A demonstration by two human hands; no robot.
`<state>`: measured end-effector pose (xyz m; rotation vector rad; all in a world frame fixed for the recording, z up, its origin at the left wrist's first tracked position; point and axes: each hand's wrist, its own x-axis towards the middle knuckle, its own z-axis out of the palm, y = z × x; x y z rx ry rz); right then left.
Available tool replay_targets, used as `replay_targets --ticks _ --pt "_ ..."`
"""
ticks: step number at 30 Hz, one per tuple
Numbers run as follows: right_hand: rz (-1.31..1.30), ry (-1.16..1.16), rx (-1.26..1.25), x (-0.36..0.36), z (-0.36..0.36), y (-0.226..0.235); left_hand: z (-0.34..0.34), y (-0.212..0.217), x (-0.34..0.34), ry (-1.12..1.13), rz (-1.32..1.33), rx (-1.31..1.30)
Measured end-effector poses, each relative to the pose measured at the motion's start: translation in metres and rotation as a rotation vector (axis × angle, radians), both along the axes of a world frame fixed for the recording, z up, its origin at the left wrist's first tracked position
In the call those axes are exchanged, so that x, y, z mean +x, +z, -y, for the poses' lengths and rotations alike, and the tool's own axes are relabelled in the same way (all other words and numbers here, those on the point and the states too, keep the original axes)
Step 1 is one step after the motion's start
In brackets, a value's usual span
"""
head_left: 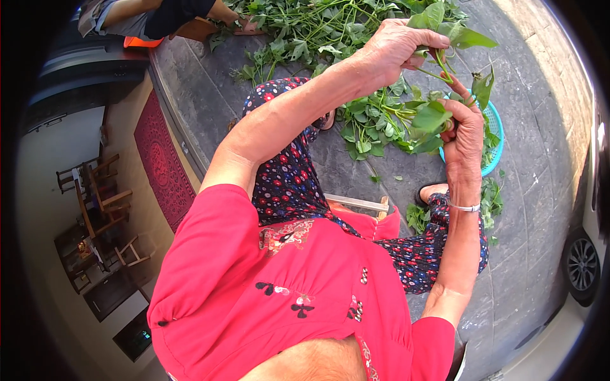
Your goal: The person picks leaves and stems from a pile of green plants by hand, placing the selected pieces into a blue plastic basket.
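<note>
My left hand (406,49) is closed in a pinch on a leafy green stem (443,63), whose broad leaves stick out past the fingertips. Just nearer to me, my right hand (465,130) also has its fingers closed round green leaves (432,117) and their stalks. One stalk runs between the two hands. Partly hidden behind my right hand, a turquoise plastic basket (500,130) stands on the ground with some greens inside. Below my hands lies a small heap of leafy stems (365,124).
A large pile of leafy vines (318,32) spreads over the dark tiled ground (527,190) at the far side. Another person's foot (248,25) rests beside it. At the right is a car wheel (581,267); at the left, a red rug (162,155) lies indoors.
</note>
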<state>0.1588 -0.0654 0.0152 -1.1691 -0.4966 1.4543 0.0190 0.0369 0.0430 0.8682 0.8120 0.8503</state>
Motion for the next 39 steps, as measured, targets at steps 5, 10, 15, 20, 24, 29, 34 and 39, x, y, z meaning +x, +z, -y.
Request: replay_targets --ticks 5,10,15,20,24,29,34,39 --pt "-0.152 0.006 0.020 0.006 -0.001 0.001 0.000 -0.002 0.001 -0.020 -0.060 0.157" --pt "0.005 -0.060 0.032 0.003 -0.002 -0.008 0.008 0.003 0.007 -0.136 -0.240 0.321" --pt "0.039 -0.085 0.074 0.005 -0.002 -0.006 0.000 -0.006 0.003 -0.219 -0.046 0.210" --pt "0.046 -0.104 0.064 0.001 -0.003 -0.002 -0.003 -0.007 0.002 -0.193 0.249 -0.003" --pt "0.043 -0.098 0.039 -0.004 -0.004 0.003 -0.020 -0.013 -0.007 -0.082 0.420 -0.181" --pt "0.050 0.007 0.058 -0.001 -0.002 0.006 -0.014 0.007 0.000 -0.095 0.484 -0.214" --pt "-0.013 0.028 0.023 -0.004 0.001 0.007 -0.027 0.016 -0.009 -0.104 0.494 -0.222" --pt "-0.113 -0.060 0.085 0.005 0.001 -0.005 -0.039 0.019 -0.014 -0.096 0.508 -0.103"
